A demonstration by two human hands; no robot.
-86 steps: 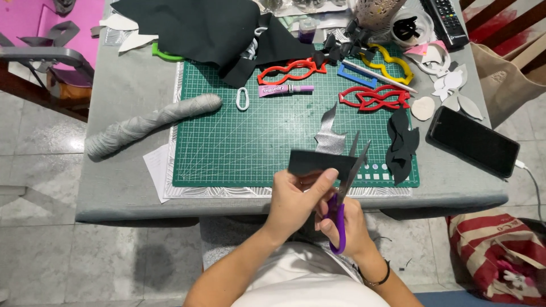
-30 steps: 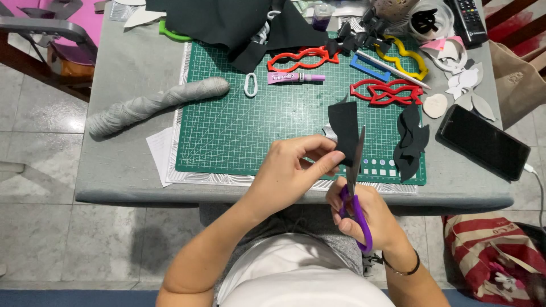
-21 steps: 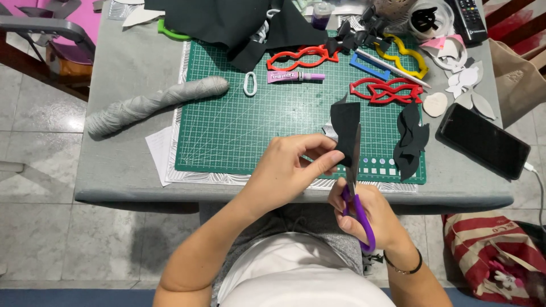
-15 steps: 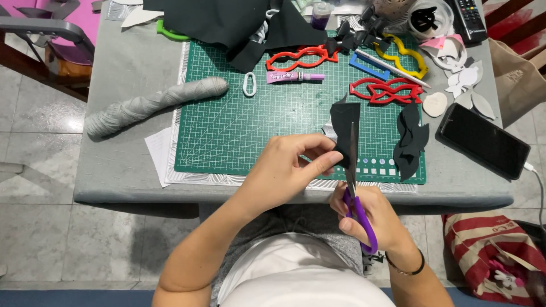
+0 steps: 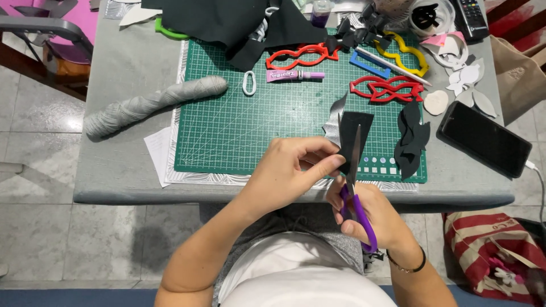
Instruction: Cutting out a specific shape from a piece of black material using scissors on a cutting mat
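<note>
My left hand point(image 5: 290, 170) pinches the lower edge of a black foam sheet piece point(image 5: 357, 128), holding it upright over the front of the green cutting mat point(image 5: 273, 125). My right hand point(image 5: 369, 213) grips purple-handled scissors point(image 5: 355, 193). Their blades point away from me and lie along the black piece, nearly together. A grey strip point(image 5: 334, 116) hangs off the left side of the black piece.
On the mat lie red point(image 5: 298, 57), yellow point(image 5: 404, 52) and blue point(image 5: 369, 63) shape stencils, a glue tube point(image 5: 293, 75), black foam cut-outs point(image 5: 410, 139). A grey wrapped roll point(image 5: 153, 105) lies left, a phone point(image 5: 482, 139) right, black fabric point(image 5: 227, 23) at the back. A striped bag point(image 5: 495, 250) sits on the floor.
The black piece has been turned from lying flat to standing upright. The scissors have moved further up along it, and the view has shifted slightly.
</note>
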